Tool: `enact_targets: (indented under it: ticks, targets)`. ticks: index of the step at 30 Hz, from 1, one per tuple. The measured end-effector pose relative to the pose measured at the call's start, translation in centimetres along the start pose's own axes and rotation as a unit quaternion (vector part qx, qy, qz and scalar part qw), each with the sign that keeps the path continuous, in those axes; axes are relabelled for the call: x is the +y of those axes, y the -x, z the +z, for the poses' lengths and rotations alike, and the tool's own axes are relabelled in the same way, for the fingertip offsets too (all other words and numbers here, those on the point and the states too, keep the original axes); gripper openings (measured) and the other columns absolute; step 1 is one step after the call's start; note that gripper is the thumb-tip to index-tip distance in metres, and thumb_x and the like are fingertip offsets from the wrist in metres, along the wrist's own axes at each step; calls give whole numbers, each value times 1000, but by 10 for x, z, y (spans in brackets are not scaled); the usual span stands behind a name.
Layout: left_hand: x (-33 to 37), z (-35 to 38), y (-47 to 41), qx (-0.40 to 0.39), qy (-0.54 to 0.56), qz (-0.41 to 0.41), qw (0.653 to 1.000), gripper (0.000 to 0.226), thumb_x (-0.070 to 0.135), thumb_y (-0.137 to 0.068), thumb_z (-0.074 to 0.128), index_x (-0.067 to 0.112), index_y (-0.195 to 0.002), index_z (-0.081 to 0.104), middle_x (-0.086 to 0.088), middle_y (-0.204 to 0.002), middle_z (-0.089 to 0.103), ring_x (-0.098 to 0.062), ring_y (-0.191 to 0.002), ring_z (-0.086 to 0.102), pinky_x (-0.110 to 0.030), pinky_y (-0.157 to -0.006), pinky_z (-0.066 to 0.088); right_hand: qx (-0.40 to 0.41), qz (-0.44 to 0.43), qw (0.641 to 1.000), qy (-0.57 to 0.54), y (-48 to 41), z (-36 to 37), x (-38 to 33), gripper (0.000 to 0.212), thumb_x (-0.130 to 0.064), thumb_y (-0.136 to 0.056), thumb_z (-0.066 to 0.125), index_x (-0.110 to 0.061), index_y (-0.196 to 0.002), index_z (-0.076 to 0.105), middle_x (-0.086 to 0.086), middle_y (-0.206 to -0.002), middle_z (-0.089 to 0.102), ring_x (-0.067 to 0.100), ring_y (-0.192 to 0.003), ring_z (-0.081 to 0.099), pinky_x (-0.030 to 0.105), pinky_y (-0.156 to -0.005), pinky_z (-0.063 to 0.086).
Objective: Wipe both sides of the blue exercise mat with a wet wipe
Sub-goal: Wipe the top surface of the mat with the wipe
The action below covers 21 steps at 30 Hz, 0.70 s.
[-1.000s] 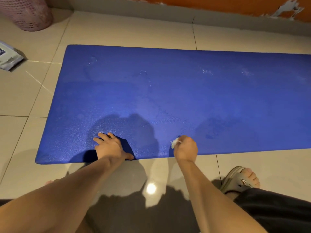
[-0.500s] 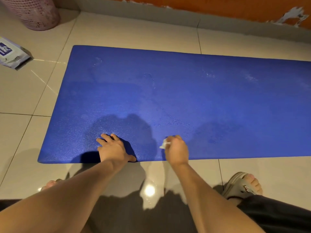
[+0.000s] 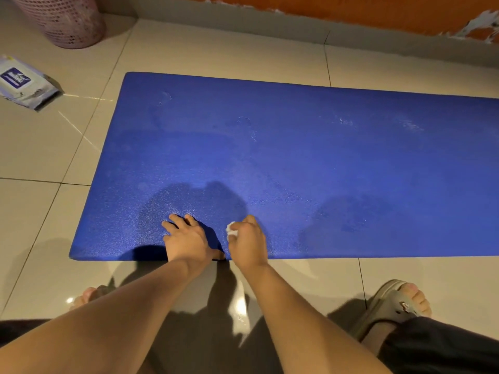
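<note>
On the near edge of the blue exercise mat (image 3: 297,163), which lies flat on the tiled floor (image 3: 40,147), the left grip (image 3: 187,240) rests palm down with its fingers laid out on the surface, holding nothing. Its thumb is at the mat's border. Just right of it, nearly touching, the right grip (image 3: 248,242) has its fingers curled round a small crumpled white wet wipe (image 3: 231,229), held low against the mat. Beyond both grips the mat shows faint pale smears. Far left of the left grip a pack of wet wipes (image 3: 23,83) lies on the floor, with a pink perforated basket (image 3: 67,20) beyond it. Right of the right forearm, a foot in a grey-beige sandal (image 3: 391,303) stands on the tiles.
</note>
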<state>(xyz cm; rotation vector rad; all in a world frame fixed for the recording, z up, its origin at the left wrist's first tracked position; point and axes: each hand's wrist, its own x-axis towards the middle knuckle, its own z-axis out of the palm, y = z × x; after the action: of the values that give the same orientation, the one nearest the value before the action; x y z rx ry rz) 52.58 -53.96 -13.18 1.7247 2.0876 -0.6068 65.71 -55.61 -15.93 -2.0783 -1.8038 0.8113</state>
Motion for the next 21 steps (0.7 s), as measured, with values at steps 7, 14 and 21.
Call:
enact_targets:
  ticks: [7, 14, 21]
  targets:
    - [-1, 0, 0, 5, 5, 1, 1000, 147, 86, -57, 72, 1, -159, 9, -31, -159, 15, -51, -147, 19, -47, -108, 44, 18, 72, 996, 53, -20, -52, 64, 15, -12, -86, 61, -15, -85, 76, 7, -107, 58, 31, -88, 62, 36, -79, 51]
    - [-2, -1, 1, 3, 18, 2, 1000, 147, 85, -57, 73, 1, -159, 8, -31, -160, 12, -50, -148, 16, -48, -109, 41, 87, 200, 974, 57, -29, -68, 76, 18, -10, -93, 51, -9, -80, 63, 15, -114, 55, 32, -77, 52, 34, -69, 42]
    - [-3, 3, -2, 4, 19, 3, 1000, 138, 81, -66, 71, 1, -159, 8, -32, -161, 10, -52, -149, 13, -48, -112, 38, 24, -40, 995, 86, -16, 5, -17, 16, -17, -90, 54, -17, -103, 64, 4, -112, 55, 25, -103, 48, 37, -85, 43]
